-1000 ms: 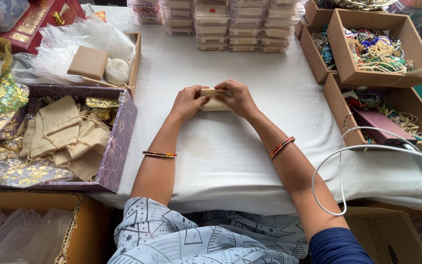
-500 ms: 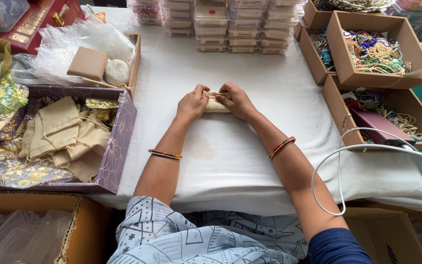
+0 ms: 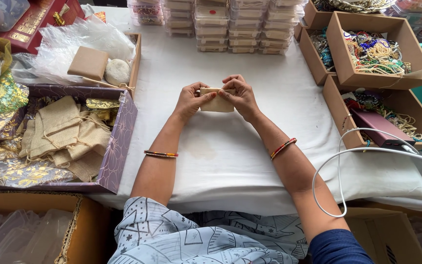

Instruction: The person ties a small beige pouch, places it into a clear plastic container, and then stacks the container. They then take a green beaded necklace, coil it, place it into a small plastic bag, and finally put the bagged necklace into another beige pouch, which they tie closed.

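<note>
A: Hand pose?
B: Left hand (image 3: 190,99) and right hand (image 3: 241,95) met mid-table (image 3: 230,146), forearms angled inward, wrists low.
A: Grip?
B: Both pinched the small beige pouch (image 3: 217,102) at its ends, thumbs on top. Probably resting on the cloth; hard to tell.

I see my hands, left (image 3: 190,100) and right (image 3: 241,94), meeting on a small pouch (image 3: 217,101) mid-tabletop (image 3: 230,156); stacked containers (image 3: 230,24) lie behind, a box of pouches (image 3: 118,146) left, bead boxes (image 3: 340,63) right.
</note>
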